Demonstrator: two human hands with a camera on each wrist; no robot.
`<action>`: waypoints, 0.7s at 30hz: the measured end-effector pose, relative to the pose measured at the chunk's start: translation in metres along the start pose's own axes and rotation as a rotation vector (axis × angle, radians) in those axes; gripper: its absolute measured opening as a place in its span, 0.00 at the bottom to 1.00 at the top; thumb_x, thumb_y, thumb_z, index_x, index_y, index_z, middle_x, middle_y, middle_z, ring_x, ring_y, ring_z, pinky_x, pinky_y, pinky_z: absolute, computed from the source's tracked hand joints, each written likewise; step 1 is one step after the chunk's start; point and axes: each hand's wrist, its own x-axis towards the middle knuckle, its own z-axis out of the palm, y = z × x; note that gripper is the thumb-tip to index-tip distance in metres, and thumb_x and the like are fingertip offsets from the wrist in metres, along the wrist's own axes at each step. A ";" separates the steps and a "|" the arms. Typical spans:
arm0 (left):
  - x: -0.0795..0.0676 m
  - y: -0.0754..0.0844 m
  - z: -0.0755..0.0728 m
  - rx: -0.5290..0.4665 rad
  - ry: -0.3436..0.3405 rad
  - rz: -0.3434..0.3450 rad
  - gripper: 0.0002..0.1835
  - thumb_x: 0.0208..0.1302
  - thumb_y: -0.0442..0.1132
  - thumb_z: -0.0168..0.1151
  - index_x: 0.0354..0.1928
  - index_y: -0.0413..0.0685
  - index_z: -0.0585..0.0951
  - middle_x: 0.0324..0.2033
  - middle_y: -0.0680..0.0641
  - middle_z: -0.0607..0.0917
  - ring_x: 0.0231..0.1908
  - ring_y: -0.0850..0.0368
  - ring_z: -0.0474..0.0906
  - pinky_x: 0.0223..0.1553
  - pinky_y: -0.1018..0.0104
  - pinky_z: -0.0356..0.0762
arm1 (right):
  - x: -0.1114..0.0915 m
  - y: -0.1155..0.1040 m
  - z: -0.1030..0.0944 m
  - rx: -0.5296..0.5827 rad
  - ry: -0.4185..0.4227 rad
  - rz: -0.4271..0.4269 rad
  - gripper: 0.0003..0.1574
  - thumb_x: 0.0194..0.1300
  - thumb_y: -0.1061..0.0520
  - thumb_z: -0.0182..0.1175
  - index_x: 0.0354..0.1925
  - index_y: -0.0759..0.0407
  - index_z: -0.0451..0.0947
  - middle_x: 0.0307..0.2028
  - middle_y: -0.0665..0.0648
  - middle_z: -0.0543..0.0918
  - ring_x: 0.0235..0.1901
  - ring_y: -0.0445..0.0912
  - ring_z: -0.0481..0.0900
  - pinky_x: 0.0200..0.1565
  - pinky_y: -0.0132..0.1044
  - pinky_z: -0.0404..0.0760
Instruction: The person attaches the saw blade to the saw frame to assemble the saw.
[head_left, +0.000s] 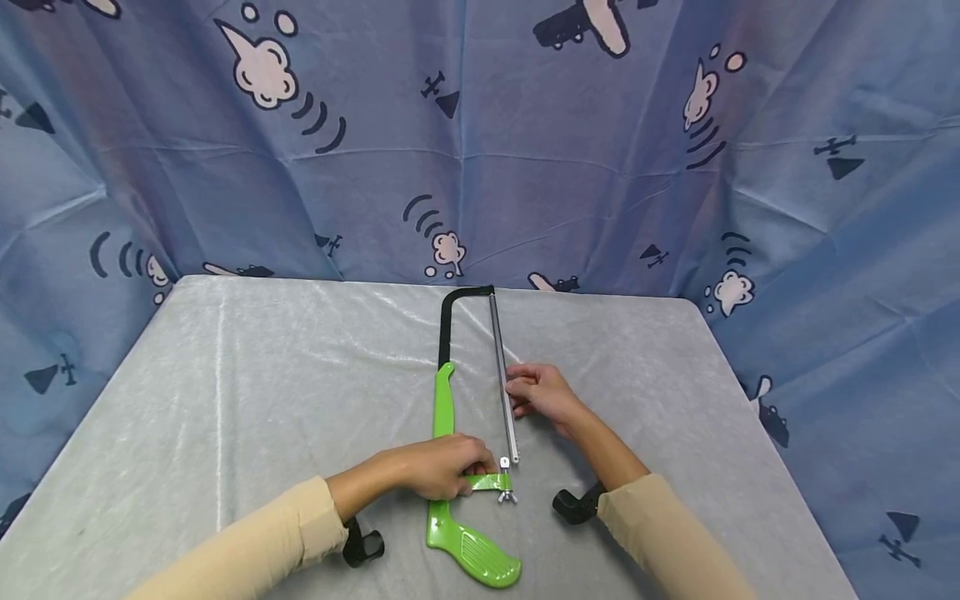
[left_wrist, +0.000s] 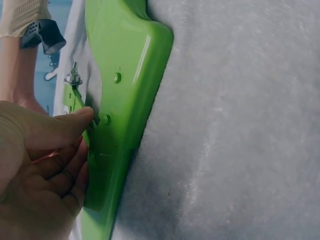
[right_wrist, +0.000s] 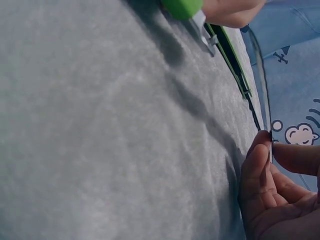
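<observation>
One green-and-black hacksaw (head_left: 445,408) on cloth-covered table (head_left: 322,358), in front of me; my left hand (head_left: 438,467) pinches its green lower arm (head_left: 487,482) near the wing nut (head_left: 507,497), right hand (head_left: 546,393) pinches silver blade (head_left: 499,346) between thumb and fingers, near end just beside the tensioner (head_left: 505,463)

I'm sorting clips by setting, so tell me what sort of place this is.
Probably an indoor, makeshift work corner: a patterned blue curtain hangs behind a pale cloth-covered table, where a green-handled hacksaw is being handled.
</observation>
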 end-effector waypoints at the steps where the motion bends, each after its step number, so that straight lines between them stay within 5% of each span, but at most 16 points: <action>1: 0.000 0.000 0.000 -0.003 -0.001 -0.003 0.15 0.48 0.27 0.64 0.40 0.49 0.80 0.29 0.57 0.77 0.32 0.66 0.72 0.35 0.78 0.68 | 0.000 0.000 0.001 -0.004 0.002 -0.001 0.24 0.61 0.66 0.55 0.56 0.73 0.67 0.32 0.59 0.80 0.24 0.43 0.77 0.28 0.37 0.80; 21: -0.002 0.002 -0.002 -0.005 -0.008 -0.027 0.16 0.49 0.26 0.63 0.41 0.49 0.80 0.31 0.57 0.76 0.34 0.65 0.72 0.37 0.78 0.68 | 0.000 -0.001 0.007 -0.020 0.018 0.012 0.23 0.61 0.66 0.55 0.54 0.71 0.68 0.31 0.59 0.81 0.24 0.44 0.78 0.27 0.35 0.78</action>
